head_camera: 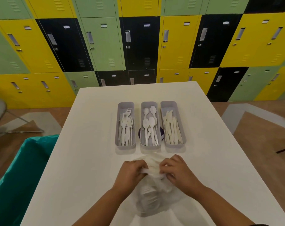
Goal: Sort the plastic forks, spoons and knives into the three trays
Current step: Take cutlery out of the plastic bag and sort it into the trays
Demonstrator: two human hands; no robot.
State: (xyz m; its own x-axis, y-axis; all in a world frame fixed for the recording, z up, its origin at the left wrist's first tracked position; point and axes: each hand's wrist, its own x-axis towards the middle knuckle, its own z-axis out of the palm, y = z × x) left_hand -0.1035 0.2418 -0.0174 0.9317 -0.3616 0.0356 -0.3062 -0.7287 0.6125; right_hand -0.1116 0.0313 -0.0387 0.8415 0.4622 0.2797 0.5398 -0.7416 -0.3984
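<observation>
Both of the person's hands are closed on the gathered mouth of a thin, translucent white plastic bag (152, 194) that lies on the white square table (83, 160) just in front of them. The left hand (132, 172) pinches one side of the neck and the right hand (176, 172) the other, fingers curled tight into the film. Pale shapes show through the bag, most likely more cutlery, though I cannot tell which kinds.

Beyond the hands stand three narrow grey plastic trays side by side: the left tray (125, 105) holds the white plastic forks (127, 126), the middle tray (149, 104) the white plastic spoons (149, 124), and the right tray (171, 104) the white plastic knives (172, 128).

The risk I see is in the bag. If the film tears or the mouth opens with a jerk, pieces could spill across the table and mix, or slide among the sorted trays, whose near ends sit just beyond the bag's gathered top. A sharp pull forward could also knock the middle tray.

The table has bare surface on both sides of the bag, wider to the left. That left edge borders a bin lined with teal plastic (24, 168), so anything skidding that way could drop in.
</observation>
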